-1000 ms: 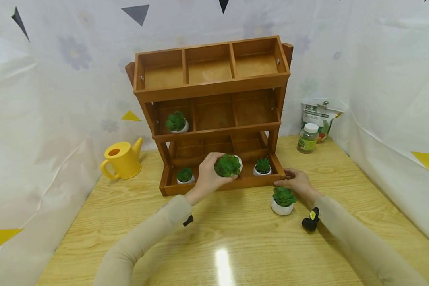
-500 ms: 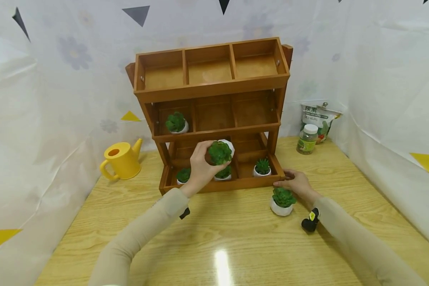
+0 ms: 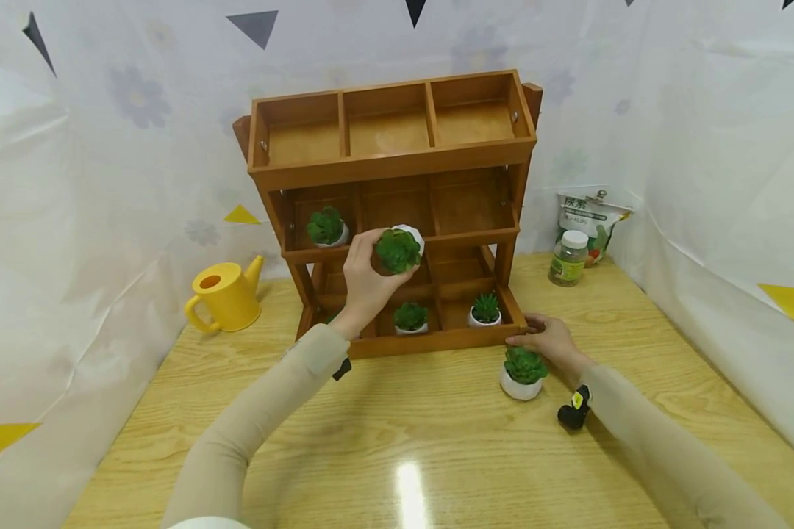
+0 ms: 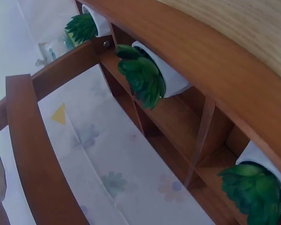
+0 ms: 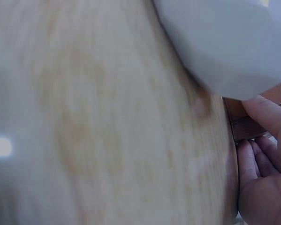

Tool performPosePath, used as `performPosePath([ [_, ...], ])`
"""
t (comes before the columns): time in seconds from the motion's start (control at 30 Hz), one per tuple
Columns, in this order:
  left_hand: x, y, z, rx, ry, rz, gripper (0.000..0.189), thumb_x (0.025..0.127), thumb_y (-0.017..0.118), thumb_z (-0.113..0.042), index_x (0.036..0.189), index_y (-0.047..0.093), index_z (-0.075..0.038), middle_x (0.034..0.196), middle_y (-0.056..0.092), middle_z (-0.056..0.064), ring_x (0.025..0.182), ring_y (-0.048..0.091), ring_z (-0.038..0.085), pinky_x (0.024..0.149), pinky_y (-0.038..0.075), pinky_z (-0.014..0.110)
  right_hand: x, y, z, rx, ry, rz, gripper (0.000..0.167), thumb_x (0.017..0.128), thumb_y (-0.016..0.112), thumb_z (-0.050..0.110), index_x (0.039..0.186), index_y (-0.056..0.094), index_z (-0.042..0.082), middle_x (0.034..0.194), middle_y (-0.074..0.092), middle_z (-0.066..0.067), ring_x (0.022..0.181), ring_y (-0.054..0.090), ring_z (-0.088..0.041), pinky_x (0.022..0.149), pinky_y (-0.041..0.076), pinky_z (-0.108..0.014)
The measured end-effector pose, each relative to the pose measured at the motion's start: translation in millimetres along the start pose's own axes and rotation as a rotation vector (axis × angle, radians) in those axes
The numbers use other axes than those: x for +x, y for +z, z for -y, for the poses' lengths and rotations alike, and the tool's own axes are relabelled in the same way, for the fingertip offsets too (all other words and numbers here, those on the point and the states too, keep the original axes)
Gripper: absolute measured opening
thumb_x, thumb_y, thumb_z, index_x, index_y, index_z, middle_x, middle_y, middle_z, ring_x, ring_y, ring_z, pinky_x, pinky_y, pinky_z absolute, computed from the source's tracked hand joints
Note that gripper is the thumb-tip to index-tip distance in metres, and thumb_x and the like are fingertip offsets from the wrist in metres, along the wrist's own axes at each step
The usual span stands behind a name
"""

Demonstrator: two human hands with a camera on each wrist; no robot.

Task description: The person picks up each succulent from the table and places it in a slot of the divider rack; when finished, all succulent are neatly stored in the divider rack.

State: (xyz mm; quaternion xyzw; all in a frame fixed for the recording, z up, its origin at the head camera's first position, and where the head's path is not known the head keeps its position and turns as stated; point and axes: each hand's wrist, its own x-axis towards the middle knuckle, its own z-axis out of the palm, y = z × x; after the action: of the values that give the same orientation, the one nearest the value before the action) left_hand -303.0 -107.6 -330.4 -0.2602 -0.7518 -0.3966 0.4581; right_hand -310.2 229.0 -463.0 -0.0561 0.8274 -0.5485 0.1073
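Note:
My left hand (image 3: 364, 286) grips a potted succulent (image 3: 399, 250) by its white pot, lifted in front of the middle tier's front board. The brown wooden plant shelf (image 3: 397, 163) has three tiers with compartments. At its lower right corner my right hand (image 3: 553, 342) holds the wood, the thumb (image 5: 267, 112) on one side and the fingers curled on the other. Just before that hand, a succulent in a white pot (image 3: 523, 373) stands on the table. Bottom-tier succulents sit in the middle (image 3: 411, 318) and right (image 3: 486, 310); the left one (image 4: 253, 187) is mostly hidden behind my left wrist in the head view.
Another succulent (image 3: 327, 226) sits in the middle tier's left compartment. A yellow watering can (image 3: 228, 295) stands left of the shelf. At the back right, a lidded jar (image 3: 568, 258) stands before a white printed bag (image 3: 592, 220). White sheeting surrounds the wooden table (image 3: 463, 455).
My left hand has raised its succulent from the bottom tier's height to the middle tier's front board, uncovering the bottom middle succulent. My right hand stays at the shelf corner.

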Motion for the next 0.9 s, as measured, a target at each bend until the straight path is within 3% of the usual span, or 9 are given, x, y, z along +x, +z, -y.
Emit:
performPosePath([
  [0.23,13.3,-0.1,6.5,0.04,-0.002,-0.022,0.063,0.067,0.088,-0.018,0.117,0.056,0.002,0.113,0.057,0.018,0.104,0.056,0.03,0.09,0.051,0.036,-0.6,1.0,-0.6,0.019,-0.002,0.011,0.087,0.085,0.075,0.028,0.148,0.026,-0.005,0.142,0.042,-0.031,0.125,0.049,-0.04,0.086,0.053,-0.026],
  [0.43,24.7,-0.2,12.4,0.051,0.019,-0.021,0.063,0.069,0.087,-0.019,0.119,0.056,0.001,0.114,0.056,0.018,0.107,0.054,0.03,0.098,0.047,0.039,0.2,0.7,-1.3,-0.011,-0.008,0.002,0.087,0.084,0.075,0.03,0.148,0.027,-0.006,0.141,0.042,-0.031,0.125,0.049,-0.041,0.088,0.053,-0.029],
  [0.73,31.1,4.4,24.3,0.055,0.055,0.012,0.059,0.073,0.084,-0.015,0.123,0.055,0.0,0.118,0.053,0.018,0.111,0.052,0.03,0.102,0.045,0.035,-0.2,0.6,-0.2,-0.038,0.003,-0.013,0.086,0.084,0.075,0.031,0.147,0.029,-0.006,0.14,0.044,-0.031,0.124,0.05,-0.04,0.086,0.053,-0.028],
  [0.9,35.8,8.4,27.6,0.067,0.047,0.006,0.061,0.073,0.084,-0.016,0.124,0.054,0.001,0.118,0.053,0.018,0.112,0.051,0.031,0.104,0.044,0.034,-0.1,0.4,0.5,-0.004,0.001,-0.008,0.087,0.084,0.075,0.029,0.147,0.028,-0.006,0.14,0.043,-0.032,0.124,0.05,-0.04,0.086,0.053,-0.027],
])
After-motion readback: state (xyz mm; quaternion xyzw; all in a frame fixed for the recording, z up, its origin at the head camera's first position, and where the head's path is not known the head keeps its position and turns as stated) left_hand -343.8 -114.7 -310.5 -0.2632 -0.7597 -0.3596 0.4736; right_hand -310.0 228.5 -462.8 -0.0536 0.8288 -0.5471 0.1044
